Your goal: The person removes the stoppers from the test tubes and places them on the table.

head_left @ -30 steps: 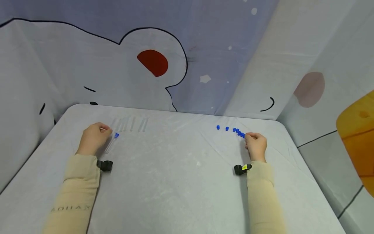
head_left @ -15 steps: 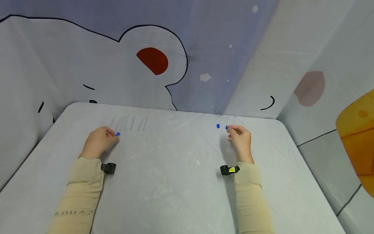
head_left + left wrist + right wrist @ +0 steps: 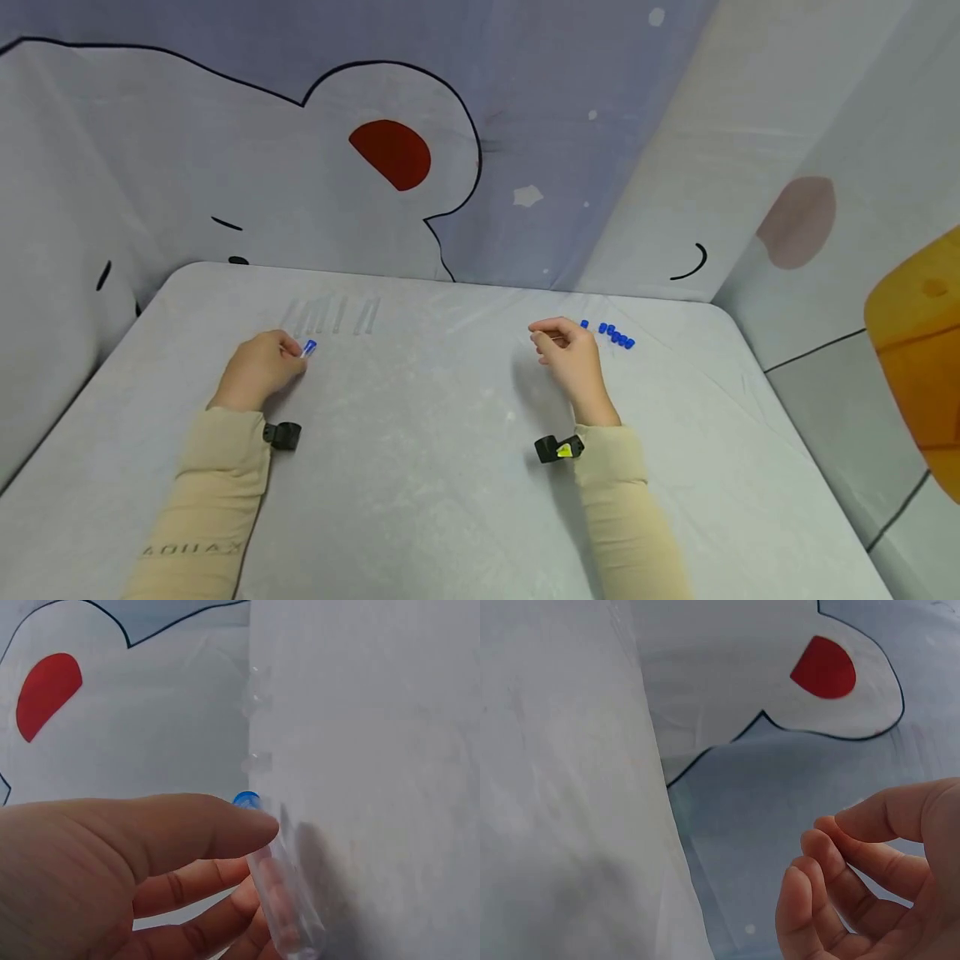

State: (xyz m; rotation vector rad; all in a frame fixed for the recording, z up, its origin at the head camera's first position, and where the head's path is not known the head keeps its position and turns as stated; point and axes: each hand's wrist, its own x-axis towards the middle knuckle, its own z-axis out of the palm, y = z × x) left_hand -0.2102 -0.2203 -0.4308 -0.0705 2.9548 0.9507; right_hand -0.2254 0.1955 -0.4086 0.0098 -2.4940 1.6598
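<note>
My left hand (image 3: 255, 367) pinches a clear test tube (image 3: 296, 922) with a blue cap (image 3: 310, 346) at its upper end. In the left wrist view the thumb crosses the tube just below the cap, and the other fingers lie behind it. My right hand (image 3: 567, 354) is raised over the table, left of the loose blue caps (image 3: 617, 337). Its fingers are loosely bent, with the thumb tip close to the index fingertip (image 3: 823, 823) in the right wrist view. Nothing shows between them.
Several clear tubes (image 3: 337, 317) lie side by side at the back left of the white-covered table (image 3: 420, 467). A printed cloth wall (image 3: 262, 175) rises behind the table's far edge, and another cloth stands along its right side.
My left hand has moved right and taken up the blue-capped tube that lay on the table. My right hand has moved left along the row of caps, uncovering those at the right end.
</note>
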